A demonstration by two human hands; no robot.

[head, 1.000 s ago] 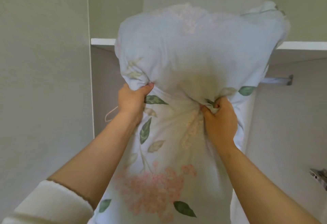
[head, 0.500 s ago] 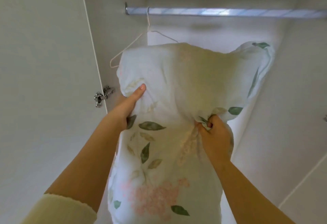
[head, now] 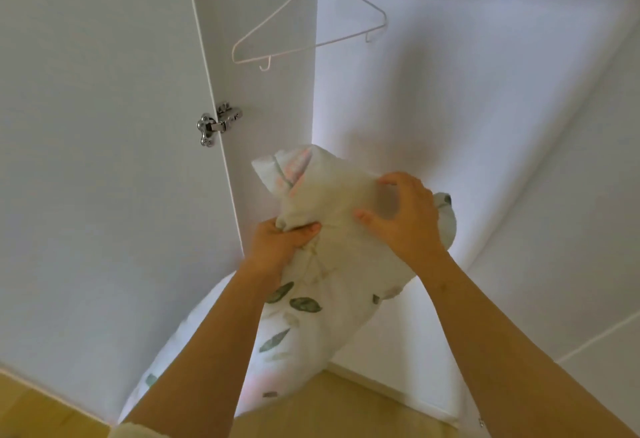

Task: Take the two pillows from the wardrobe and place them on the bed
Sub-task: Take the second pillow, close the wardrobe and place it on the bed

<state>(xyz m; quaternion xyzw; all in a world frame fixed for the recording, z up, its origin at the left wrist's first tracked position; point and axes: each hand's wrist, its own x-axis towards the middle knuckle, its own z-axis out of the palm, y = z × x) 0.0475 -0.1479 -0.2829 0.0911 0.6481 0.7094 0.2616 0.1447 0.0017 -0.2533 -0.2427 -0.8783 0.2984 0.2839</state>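
Note:
A white pillow printed with green leaves and pink flowers hangs in front of the open wardrobe, its lower end reaching down toward the floor. My left hand is clenched on a bunch of its fabric near the upper left. My right hand lies on the pillow's upper right with fingers spread, pressing on it. A second pillow is not in view, and neither is the bed.
The open wardrobe door stands at my left with a metal hinge. A thin white hanger dangles inside at the top. Wooden floor shows at the bottom.
The pillow has come down off the shelf and out of the wardrobe to waist height. My view has dropped. My right hand let go of its bunched grip and now rests spread on top.

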